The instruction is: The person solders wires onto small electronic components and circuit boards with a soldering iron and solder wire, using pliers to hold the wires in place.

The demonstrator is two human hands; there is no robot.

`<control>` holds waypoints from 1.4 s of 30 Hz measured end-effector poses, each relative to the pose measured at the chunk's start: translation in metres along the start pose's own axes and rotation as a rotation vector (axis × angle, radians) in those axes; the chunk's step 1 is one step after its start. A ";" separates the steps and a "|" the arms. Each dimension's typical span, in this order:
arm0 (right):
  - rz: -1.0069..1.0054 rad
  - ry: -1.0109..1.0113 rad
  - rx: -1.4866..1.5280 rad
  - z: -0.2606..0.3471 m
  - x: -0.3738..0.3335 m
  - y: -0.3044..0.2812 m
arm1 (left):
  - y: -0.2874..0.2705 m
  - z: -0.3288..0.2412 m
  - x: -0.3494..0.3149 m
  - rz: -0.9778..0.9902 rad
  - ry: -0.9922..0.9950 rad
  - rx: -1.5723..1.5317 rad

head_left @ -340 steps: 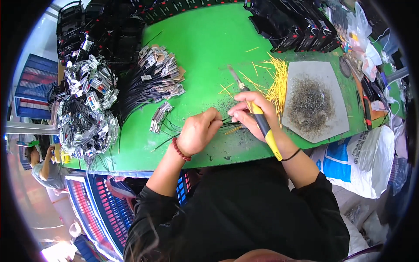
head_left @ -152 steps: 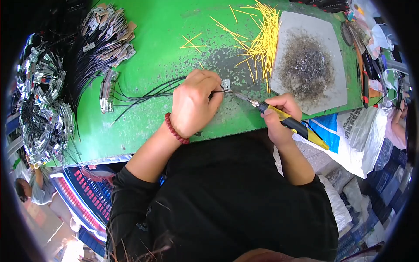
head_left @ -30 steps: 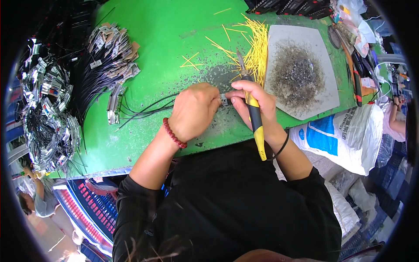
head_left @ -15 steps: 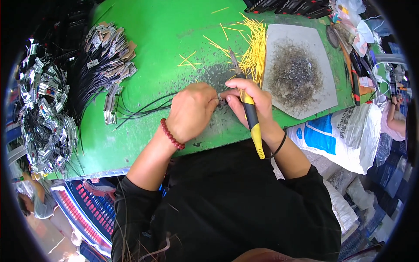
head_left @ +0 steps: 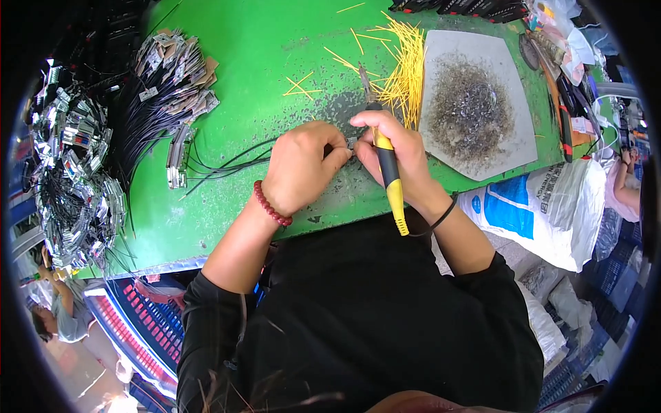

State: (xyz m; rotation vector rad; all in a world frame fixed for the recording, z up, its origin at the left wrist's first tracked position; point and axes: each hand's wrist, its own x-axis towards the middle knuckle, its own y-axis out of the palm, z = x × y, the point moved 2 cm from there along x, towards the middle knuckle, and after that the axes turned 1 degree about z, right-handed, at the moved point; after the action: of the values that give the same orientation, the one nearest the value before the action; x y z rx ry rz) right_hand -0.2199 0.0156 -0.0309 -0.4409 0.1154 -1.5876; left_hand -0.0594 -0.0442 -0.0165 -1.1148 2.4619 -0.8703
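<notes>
My left hand [head_left: 299,162] is closed in a pinch over the green table, with a small pale end at its fingertips. Thin black wires [head_left: 234,165] run leftward from under it toward a bundle of flat silver metal pieces [head_left: 178,157]. In my right hand [head_left: 399,151] is a soldering iron [head_left: 390,168] with a yellow and black handle, its dark tip slanting up and away. The right thumb and fingertips come close to the left fingertips; whether they touch the small end there, I cannot tell.
Cut yellow sticks or tubes [head_left: 406,69] lie in a pile beyond my right hand, some scattered leftward. A grey board [head_left: 513,131] bears dark residue. Bunches of black wires with metal ends [head_left: 175,69] and silver parts [head_left: 76,186] crowd the left. Pliers-like tools [head_left: 566,131] lie far right.
The soldering iron has turned a little more upright in my right hand. My left fingers have shifted and curled, and the view has moved slightly.
</notes>
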 end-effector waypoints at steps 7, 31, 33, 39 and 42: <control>-0.191 -0.021 -0.031 -0.002 -0.008 -0.007 | 0.006 0.004 -0.001 -0.087 0.062 0.002; -0.956 0.122 -0.022 -0.056 -0.077 -0.194 | 0.007 -0.012 0.009 -0.029 -0.017 0.105; -0.968 0.097 0.010 -0.058 -0.080 -0.193 | 0.007 -0.013 0.010 -0.019 -0.030 0.089; -0.943 0.148 -0.006 -0.062 -0.079 -0.193 | 0.007 -0.016 0.012 -0.006 -0.054 0.092; -1.021 0.078 0.085 -0.062 -0.084 -0.190 | 0.007 -0.015 0.011 -0.001 -0.041 0.093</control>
State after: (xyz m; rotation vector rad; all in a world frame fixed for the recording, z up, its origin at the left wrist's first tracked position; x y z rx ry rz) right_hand -0.4198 0.0997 -0.0407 -0.3866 -0.1486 -2.6003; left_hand -0.0776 -0.0426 -0.0102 -1.0914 2.3626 -0.9418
